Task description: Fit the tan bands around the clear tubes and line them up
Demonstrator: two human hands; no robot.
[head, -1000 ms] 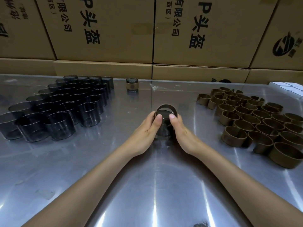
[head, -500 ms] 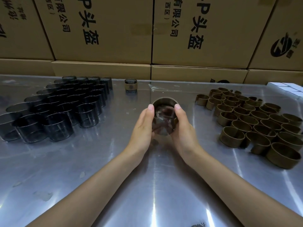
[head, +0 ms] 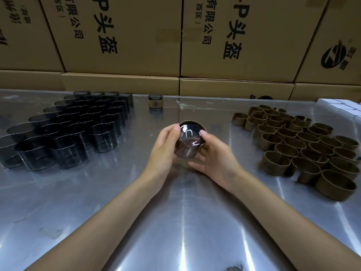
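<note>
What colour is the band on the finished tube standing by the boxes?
Tan, wrapped round the middle of the clear tube; the head view shows it.

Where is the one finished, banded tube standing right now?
The finished tube stands alone at the table's far edge, centre-left in the head view, just right of the bare tubes, below the cardboard boxes.

Left hand (head: 163,151) and right hand (head: 214,159) grip banded tube (head: 188,142).
</note>
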